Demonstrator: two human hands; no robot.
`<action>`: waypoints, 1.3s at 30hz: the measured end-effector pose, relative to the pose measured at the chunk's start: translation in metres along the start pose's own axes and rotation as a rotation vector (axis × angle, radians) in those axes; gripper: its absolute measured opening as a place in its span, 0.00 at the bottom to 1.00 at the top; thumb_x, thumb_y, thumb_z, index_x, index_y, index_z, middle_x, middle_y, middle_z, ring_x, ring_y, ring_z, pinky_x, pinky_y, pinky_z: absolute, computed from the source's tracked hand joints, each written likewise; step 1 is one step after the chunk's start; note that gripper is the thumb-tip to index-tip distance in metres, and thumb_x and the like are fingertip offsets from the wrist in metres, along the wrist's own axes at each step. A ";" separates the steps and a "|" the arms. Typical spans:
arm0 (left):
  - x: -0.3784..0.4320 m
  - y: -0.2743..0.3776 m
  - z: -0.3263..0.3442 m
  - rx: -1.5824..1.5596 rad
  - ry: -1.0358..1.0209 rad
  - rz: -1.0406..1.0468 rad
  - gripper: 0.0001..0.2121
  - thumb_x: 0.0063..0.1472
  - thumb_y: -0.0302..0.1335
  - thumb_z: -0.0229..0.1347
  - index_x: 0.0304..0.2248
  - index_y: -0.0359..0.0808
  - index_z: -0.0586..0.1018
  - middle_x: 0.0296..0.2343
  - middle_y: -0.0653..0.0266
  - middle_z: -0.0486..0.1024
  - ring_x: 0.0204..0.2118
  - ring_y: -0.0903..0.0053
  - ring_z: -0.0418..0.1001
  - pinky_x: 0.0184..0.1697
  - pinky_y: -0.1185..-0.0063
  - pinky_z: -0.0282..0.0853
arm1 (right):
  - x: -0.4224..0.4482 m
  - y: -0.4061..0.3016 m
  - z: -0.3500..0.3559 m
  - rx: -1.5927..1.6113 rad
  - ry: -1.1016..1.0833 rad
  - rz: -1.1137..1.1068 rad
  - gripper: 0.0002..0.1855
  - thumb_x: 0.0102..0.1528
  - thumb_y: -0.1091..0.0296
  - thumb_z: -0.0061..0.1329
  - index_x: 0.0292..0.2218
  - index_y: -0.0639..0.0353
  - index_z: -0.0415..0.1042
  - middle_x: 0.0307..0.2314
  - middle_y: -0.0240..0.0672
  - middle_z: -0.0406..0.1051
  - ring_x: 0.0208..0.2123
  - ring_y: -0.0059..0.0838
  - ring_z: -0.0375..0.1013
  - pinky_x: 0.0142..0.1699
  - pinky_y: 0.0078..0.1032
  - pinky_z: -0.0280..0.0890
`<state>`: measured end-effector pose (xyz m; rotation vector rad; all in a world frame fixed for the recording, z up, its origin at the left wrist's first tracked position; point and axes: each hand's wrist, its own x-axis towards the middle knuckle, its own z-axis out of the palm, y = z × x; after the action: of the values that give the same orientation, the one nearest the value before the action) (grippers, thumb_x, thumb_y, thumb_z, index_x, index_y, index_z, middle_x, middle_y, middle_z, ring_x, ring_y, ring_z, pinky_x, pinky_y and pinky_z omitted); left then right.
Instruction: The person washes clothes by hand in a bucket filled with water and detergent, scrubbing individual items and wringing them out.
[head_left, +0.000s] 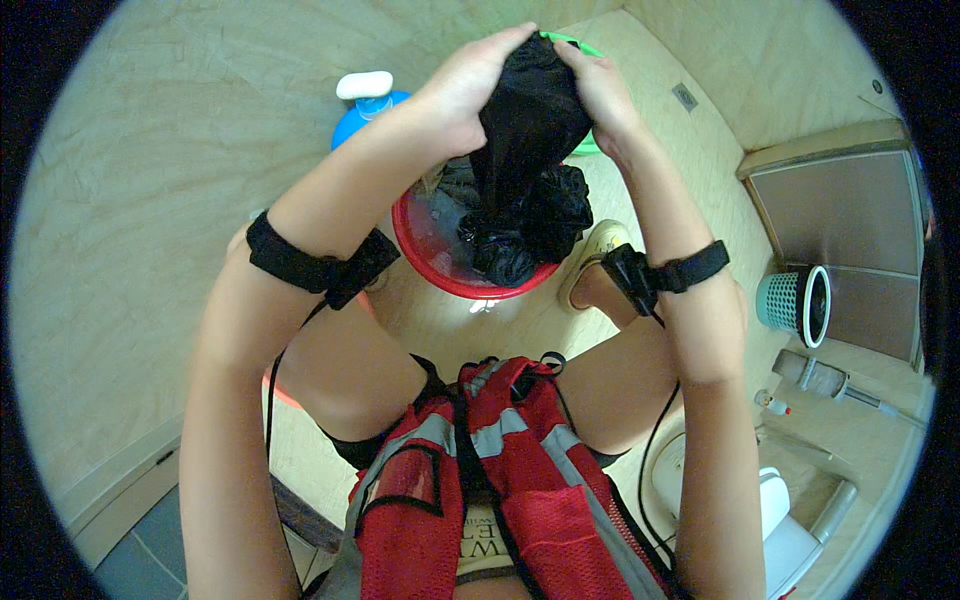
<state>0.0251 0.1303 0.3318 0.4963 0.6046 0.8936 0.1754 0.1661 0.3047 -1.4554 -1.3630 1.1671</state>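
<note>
A wet-looking black cloth garment (532, 112) hangs stretched between my two hands above a red basin (420, 270). My left hand (469, 86) grips its left side, and my right hand (600, 86) holds its upper right edge. The cloth's lower end trails down into the basin, onto more bunched black fabric (551, 214). Greyish water with some suds (431, 225) shows at the basin's left side. Part of a green basin (589, 142) appears behind the cloth and my right hand, mostly hidden.
Left of my left forearm stands a blue container (349, 127) topped by a white bar (365, 85), possibly soap. At right are a teal wastebasket (780, 304), a brush-like tool (814, 375), a small white bottle (771, 403) and a toilet (671, 469). A floor drain (685, 97) lies beyond.
</note>
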 end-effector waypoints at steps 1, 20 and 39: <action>-0.005 0.006 -0.002 0.038 0.007 0.033 0.14 0.56 0.38 0.46 0.32 0.36 0.74 0.29 0.62 0.74 0.30 0.75 0.73 0.36 0.77 0.69 | -0.008 -0.009 -0.001 0.318 -0.080 0.104 0.20 0.53 0.55 0.41 0.27 0.65 0.72 0.21 0.38 0.71 0.25 0.28 0.71 0.34 0.23 0.62; 0.001 -0.028 0.003 0.200 0.190 0.102 0.15 0.58 0.42 0.41 0.31 0.40 0.73 0.30 0.63 0.73 0.32 0.75 0.70 0.36 0.74 0.65 | -0.034 -0.027 0.035 -0.635 0.475 -0.664 0.27 0.53 0.51 0.36 0.11 0.59 0.68 0.09 0.46 0.64 0.12 0.45 0.66 0.18 0.36 0.62; -0.117 0.102 0.003 0.180 0.111 0.592 0.11 0.58 0.37 0.47 0.32 0.39 0.74 0.29 0.68 0.73 0.33 0.78 0.71 0.39 0.78 0.66 | -0.078 0.064 0.032 -0.316 -0.720 -0.330 0.16 0.49 0.56 0.47 0.29 0.63 0.71 0.19 0.41 0.70 0.22 0.26 0.69 0.32 0.26 0.64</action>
<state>-0.0873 0.0870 0.4299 0.8149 0.6535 1.4409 0.1609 0.0814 0.2426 -0.9661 -2.2664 1.3529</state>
